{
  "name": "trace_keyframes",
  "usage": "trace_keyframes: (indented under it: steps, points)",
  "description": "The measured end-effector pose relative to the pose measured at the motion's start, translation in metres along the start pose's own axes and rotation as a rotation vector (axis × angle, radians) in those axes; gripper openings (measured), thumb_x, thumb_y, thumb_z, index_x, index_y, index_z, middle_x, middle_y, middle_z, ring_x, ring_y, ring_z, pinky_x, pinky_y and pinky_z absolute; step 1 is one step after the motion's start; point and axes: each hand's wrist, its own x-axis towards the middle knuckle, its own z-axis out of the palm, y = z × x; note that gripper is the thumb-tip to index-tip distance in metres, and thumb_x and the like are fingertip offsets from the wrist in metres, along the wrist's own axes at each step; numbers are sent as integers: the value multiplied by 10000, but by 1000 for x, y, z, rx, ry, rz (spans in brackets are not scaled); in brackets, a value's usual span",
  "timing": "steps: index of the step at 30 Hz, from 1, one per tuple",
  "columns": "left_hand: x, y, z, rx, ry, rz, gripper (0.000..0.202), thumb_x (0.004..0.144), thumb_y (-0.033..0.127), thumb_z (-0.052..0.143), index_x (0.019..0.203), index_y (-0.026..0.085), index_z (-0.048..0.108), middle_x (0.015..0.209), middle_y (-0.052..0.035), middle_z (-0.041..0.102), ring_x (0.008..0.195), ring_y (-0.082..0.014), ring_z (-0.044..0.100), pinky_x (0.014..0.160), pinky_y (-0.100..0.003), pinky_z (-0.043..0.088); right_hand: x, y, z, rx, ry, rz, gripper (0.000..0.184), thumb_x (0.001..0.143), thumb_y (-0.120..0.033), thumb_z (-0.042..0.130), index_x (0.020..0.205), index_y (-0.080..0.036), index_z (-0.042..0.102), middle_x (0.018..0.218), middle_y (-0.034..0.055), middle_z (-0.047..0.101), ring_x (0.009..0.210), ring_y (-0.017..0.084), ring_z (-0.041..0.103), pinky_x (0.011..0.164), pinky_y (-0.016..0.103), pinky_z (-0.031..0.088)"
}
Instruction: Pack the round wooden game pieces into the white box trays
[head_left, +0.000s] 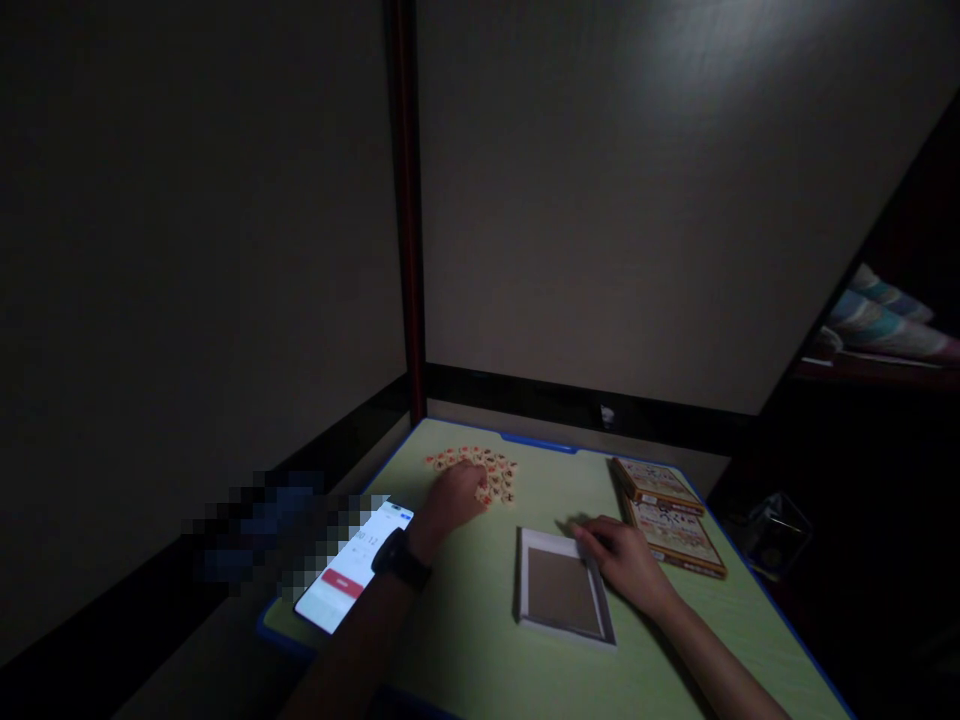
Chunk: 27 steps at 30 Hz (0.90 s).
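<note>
My left hand [454, 497] rests on a spread of several small printed puzzle pieces [491, 470] at the far left of the green table [480, 640]; its fingers curl over the pieces, and the dim light hides whether any piece is gripped. A dark watch sits on that wrist. My right hand [619, 557] lies at the far right corner of a shallow white-rimmed tray [562, 598] with a brown floor, fingers bent and touching the rim.
A lit phone [352, 570] lies at the table's left edge. Two printed boxes [667, 515] sit at the right, one behind the other. Walls and a dark red post close the far corner. Folded cloth lies on a shelf [885, 325] at the right.
</note>
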Motion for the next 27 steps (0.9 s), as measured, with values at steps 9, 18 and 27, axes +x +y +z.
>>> trace_keyframes:
  steps: [9, 18, 27]
  points:
    - [-9, 14, 13, -79, -39, -34, 80, 858, 152, 607, 922, 174, 650, 1118, -108, 656, 1112, -225, 592, 985, -319, 434, 17, -15, -9, -112, 69, -37, 439, 964, -455, 404, 839, -195, 736, 836, 94, 733, 763, 228, 674, 729, 330, 501]
    - [-13, 22, 8, -5, -121, -31, 238, 893, 51, 468, 981, 131, 674, 1168, -151, 647, 1140, -238, 591, 1004, -332, 431, 128, -31, 15, -305, -190, -34, 336, 752, -63, 541, 980, -142, 775, 954, 93, 776, 844, 210, 699, 767, 253, 474]
    - [-14, 25, 5, -13, -112, -83, 345, 871, -3, 432, 1110, 114, 652, 1204, -149, 645, 1155, -229, 589, 1013, -325, 426, 167, -20, 48, -258, -293, -34, 369, 667, -39, 606, 965, -165, 786, 889, 53, 787, 831, 204, 717, 739, 222, 490]
